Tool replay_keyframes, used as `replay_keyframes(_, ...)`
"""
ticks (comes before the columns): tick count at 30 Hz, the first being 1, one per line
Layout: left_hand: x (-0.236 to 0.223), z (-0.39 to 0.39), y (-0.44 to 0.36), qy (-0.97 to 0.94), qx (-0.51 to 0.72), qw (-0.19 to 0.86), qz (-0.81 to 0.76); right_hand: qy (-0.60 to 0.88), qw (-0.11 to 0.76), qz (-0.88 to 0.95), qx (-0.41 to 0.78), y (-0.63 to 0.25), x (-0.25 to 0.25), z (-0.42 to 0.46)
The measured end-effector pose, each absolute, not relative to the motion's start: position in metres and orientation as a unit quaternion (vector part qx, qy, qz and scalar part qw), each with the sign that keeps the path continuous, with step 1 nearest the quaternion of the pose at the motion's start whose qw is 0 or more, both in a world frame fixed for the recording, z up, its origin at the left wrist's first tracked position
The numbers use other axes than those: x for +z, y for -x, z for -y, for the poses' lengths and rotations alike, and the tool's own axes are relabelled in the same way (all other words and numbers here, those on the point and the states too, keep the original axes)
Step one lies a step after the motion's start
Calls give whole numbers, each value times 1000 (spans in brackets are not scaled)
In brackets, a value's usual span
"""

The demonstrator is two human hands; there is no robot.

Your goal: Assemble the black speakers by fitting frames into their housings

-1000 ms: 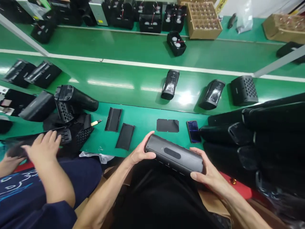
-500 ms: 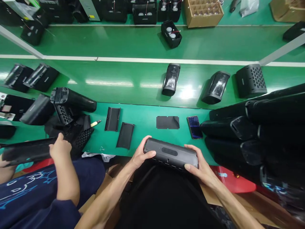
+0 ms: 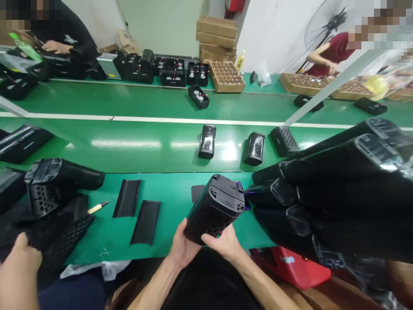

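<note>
Between my hands is a black speaker housing [image 3: 214, 206], tilted so that its end cap with screw holes faces up. My left hand [image 3: 184, 246] is closed around its lower left side. My right hand [image 3: 224, 244] grips the lower right, thumb across the perforated face. Behind the housing lie a dark flat sheet [image 3: 196, 193] and a phone [image 3: 247, 202], both partly hidden. Two thin black curved panels [image 3: 127, 198] rest on the green bench to the left of my hands.
Black housings [image 3: 335, 181] are piled high at the right. More housings [image 3: 61, 174] and a light-handled knife [image 3: 97, 207] lie left, near a co-worker's hand [image 3: 22, 262]. A green conveyor [image 3: 145, 150] carries several speaker units. A red stool [image 3: 300, 267] stands below right.
The housing has turned from lying lengthwise to standing tilted, end cap up, and both hands have shifted to its lower part. My view has tilted up, showing co-workers across the line.
</note>
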State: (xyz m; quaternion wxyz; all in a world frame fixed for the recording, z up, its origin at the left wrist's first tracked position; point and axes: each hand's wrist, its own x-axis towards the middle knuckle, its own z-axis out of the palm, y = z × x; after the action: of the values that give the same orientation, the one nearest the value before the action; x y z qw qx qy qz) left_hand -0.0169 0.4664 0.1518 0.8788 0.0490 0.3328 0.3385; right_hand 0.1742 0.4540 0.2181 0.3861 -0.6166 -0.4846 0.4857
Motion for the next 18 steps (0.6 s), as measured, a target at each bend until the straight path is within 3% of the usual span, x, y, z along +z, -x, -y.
replay_keyframes(3, 161, -478, 30, -168, 301, 866, -363, 606, 346, 533, 478, -187, 239, -459)
replay_keyframes(7, 178, -493, 55, -365, 335, 772, -399, 608, 100, 640, 458, -215, 260, -456)
replay_keyframes(9, 181, -489, 59, -409, 283, 769, -401, 596, 44, 651, 468, -220, 259, -451)
replay_keyframes(11, 180, -478, 58, -390, 271, 776, -415, 587, 51, 639, 494, -225, 252, -441)
replay_keyframes(18, 169, -445, 67, -339, 328, 756, -453, 657, 209, 419, 591, -252, 208, -384)
